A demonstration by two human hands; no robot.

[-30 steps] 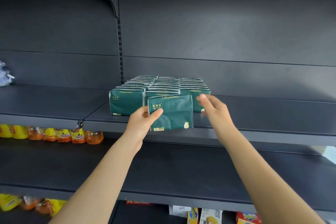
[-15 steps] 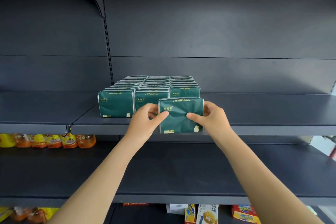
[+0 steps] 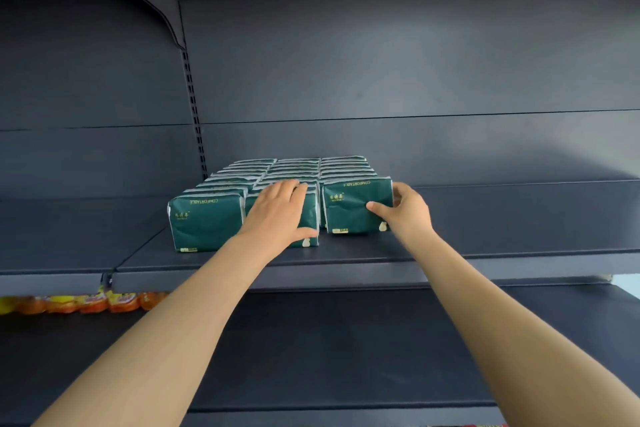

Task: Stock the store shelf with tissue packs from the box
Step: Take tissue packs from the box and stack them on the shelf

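Right hand [image 3: 407, 210] grips the front tissue pack [image 3: 349, 208] of the right column, with the thumb across its green face and the fingers curled round its right side. The pack stands upright on the shelf [image 3: 485, 239] at the head of its column. Left hand [image 3: 277, 211] lies flat, fingers straight, on the middle column's front pack [image 3: 310, 215]. Packs stand in three columns; the number per column cannot be counted. Shelf and back panel [image 3: 381, 62] are dark grey metal. Orange and yellow snack packets [image 3: 86, 302] sit on the lower shelf [image 3: 346, 340], far left.

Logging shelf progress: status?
Left hand flat on middle front pack. Right hand grips right front pack, on shelf. Nothing in the way.
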